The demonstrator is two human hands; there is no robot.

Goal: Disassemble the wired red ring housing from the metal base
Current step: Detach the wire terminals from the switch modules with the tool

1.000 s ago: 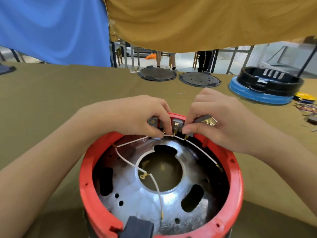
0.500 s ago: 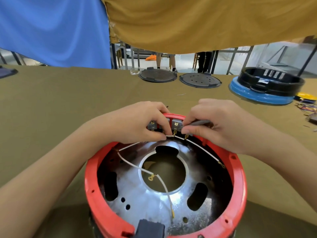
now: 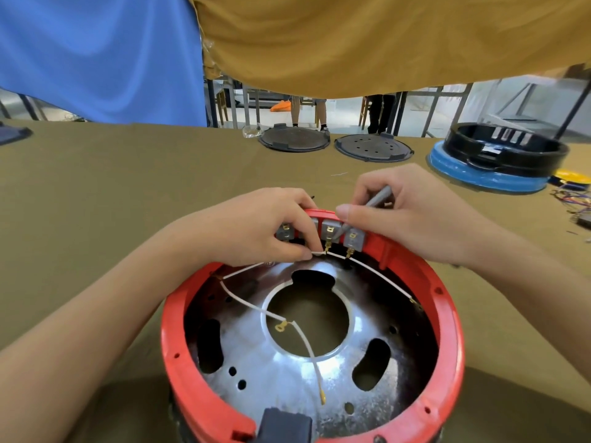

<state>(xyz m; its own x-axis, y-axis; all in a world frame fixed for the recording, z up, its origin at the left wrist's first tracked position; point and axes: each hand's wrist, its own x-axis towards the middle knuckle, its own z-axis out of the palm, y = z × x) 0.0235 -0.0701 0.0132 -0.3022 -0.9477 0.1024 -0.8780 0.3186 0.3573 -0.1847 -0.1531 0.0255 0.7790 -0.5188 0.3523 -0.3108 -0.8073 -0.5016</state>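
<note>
Red ring housing [image 3: 447, 318] sits around the rim of the metal base [image 3: 287, 362], near the table's [image 3: 96, 193] front edge and directly below the camera. White wires [image 3: 256, 306] cross the base's shiny dished interior, ending in brass terminals. Grey terminal blocks [image 3: 353, 239] line the far inner wall of the housing. Left hand [image 3: 256, 228] rests over that far rim, its fingers [image 3: 300, 251] pinching a white wire just beside a terminal. Right hand [image 3: 409, 215] grips a grey tool [image 3: 379, 197] with curled fingers, its tip touching the blocks. Farther back lie two dark round lids [image 3: 294, 139], and to the right a black-and-blue appliance part [image 3: 492, 167]. Blue and ochre cloths [image 3: 351, 43] hang behind.
</note>
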